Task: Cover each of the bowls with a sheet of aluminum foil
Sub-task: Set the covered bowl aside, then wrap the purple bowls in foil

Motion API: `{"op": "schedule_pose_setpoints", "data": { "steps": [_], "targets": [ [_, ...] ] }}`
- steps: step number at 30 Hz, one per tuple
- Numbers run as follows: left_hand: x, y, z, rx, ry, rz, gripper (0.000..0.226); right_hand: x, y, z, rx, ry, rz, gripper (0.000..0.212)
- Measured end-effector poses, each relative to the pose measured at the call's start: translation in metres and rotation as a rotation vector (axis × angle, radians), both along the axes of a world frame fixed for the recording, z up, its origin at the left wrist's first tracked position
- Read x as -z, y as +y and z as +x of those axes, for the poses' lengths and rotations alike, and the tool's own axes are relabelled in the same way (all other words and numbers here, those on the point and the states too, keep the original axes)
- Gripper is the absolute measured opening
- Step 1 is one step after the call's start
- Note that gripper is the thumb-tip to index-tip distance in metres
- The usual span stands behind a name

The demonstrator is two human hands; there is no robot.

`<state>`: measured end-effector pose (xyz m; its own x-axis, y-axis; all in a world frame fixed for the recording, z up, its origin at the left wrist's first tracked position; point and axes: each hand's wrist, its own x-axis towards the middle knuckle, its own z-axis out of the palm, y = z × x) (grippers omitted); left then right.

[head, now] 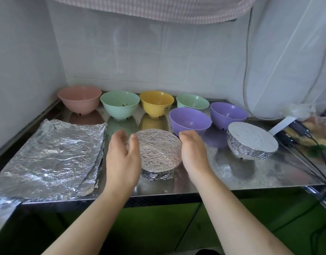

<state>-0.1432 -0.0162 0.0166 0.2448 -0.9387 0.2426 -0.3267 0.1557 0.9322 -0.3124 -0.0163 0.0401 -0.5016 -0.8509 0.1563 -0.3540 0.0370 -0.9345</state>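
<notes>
A foil-covered bowl [158,153] stands at the front middle of the steel counter [232,173]. My left hand [121,155] cups its left side and my right hand [193,151] its right side, fingers fairly straight. A second foil-covered bowl [252,140] stands to the right. Behind are uncovered bowls: a pink bowl [79,99], a green bowl [119,103], a yellow bowl [156,103], another green bowl [192,102] and two purple bowls [189,121] [228,112]. A stack of crinkled foil sheets [52,159] lies at the left.
Tiled walls close off the back and left. Black cables and plugs [294,131] and a plastic bag [316,124] crowd the right end. A cloth [158,8] hangs overhead. Green cabinet fronts [158,227] sit below the counter's front edge.
</notes>
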Motion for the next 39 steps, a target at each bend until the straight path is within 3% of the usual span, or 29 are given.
{"op": "schedule_pose_setpoints", "data": {
  "steps": [2,5,11,14,17,22,24,27,34,39],
  "targets": [
    [0.001,0.006,-0.009,0.014,-0.036,0.004,0.061,-0.001,-0.008,-0.001,-0.128,-0.108,0.016,0.017],
    [0.004,0.008,-0.019,0.027,-0.063,0.005,0.065,0.004,-0.013,0.000,-0.288,-0.156,0.058,0.035],
    [0.010,-0.002,-0.016,0.026,0.029,0.023,0.052,0.015,-0.014,0.005,-0.189,-0.146,0.032,0.038],
    [0.005,-0.004,-0.012,0.070,0.052,0.018,0.050,0.018,-0.011,0.007,-0.149,-0.097,0.017,0.054],
    [0.007,0.000,-0.007,0.117,-0.022,-0.034,0.069,0.018,-0.010,0.003,-0.168,-0.067,0.030,0.044],
    [0.021,0.010,0.004,0.316,-0.123,-0.055,0.136,0.019,-0.010,0.002,-0.169,-0.105,0.065,0.019],
    [0.025,0.008,0.008,0.357,-0.151,-0.059,0.152,0.019,-0.010,0.004,-0.164,-0.107,0.071,0.026],
    [0.026,0.004,0.012,0.382,-0.209,-0.097,0.160,0.020,-0.009,0.005,-0.167,-0.100,0.067,0.043],
    [0.024,0.006,0.008,0.345,-0.245,-0.133,0.160,0.025,-0.009,0.004,-0.144,-0.110,0.034,0.018],
    [0.021,0.007,0.010,0.341,-0.255,-0.137,0.159,0.024,-0.008,0.004,-0.144,-0.112,0.019,0.020]
  ]
}}
